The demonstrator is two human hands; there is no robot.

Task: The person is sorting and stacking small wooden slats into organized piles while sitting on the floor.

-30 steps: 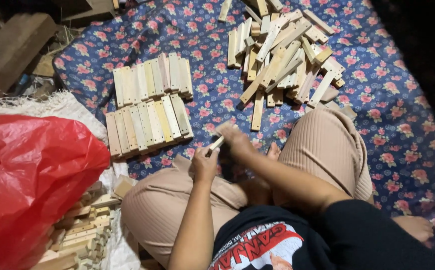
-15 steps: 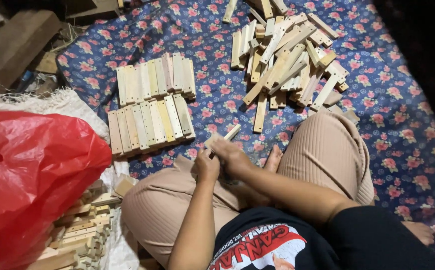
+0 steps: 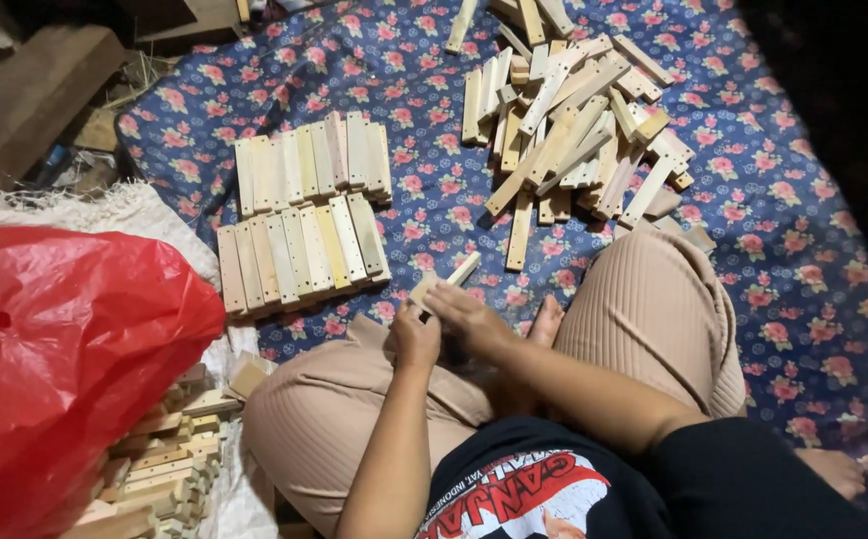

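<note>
Wooden stick [image 3: 446,279]: short, pale, held just above the lap, tilted up toward the far right; near end inside both hands, far end free over the cloth.
Left hand [image 3: 415,337]: low over the left thigh, forearm rising straight from the body; fingers curled closed round the stick's near end.
Right hand [image 3: 466,309]: forearm crossing in from the right, wrist bent; fingers lying flat along the stick, thumb beneath, lightly closed on it.
Flowered cloth [image 3: 773,200]: blue with pink roses, spread across the floor; broad bare stretch on the right side, narrower bare strip between the stick and the two groups of wood.
Sorted rows [image 3: 299,215]: two tidy rows of sticks laid side by side, just beyond the left hand, touching one another edge to edge.
Loose pile [image 3: 574,130]: jumbled sticks, far right of the rows, well apart from the hands, crossing at many angles.
Red plastic bag [image 3: 55,359]: bulky, pressed against the left knee's side, closing off that edge.
Stacked sticks [image 3: 170,449]: lower left, wedged between the bag and the left thigh.
Knees [image 3: 653,319]: folded, beige ribbed trousers, boxing in the hands on both sides.
Dark plank [image 3: 35,90]: upper left corner, off the cloth.
</note>
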